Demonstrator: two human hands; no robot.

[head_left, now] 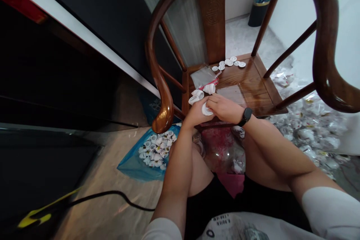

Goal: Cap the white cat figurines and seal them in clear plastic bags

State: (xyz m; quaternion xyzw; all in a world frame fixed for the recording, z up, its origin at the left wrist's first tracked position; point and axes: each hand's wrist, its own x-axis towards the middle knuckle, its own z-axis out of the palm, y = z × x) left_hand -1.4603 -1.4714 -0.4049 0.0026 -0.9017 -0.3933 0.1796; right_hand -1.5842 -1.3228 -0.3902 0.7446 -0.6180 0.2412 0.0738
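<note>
Above the front edge of a wooden chair seat (254,88), my two hands come together. My left hand (196,114) is closed around a white round cup-like piece (207,110). The bent fingers of my right hand (225,108), its wrist in a black watch, press on the same piece from the other side; its fingertips are partly hidden. Just beyond my left hand lie several white cup-shaped pieces (209,89). A clear plastic bag (201,77) with a red edge lies behind them. Another flat clear bag (233,93) rests beyond my right hand.
Small white discs (229,62) lie along the back of the seat. The chair's curved armrests (164,114) flank the seat. On the floor, a blue bag (132,163) holds many white pieces. A heap of clear-bagged pieces (306,131) spreads at right. A black cable (112,192) runs at lower left.
</note>
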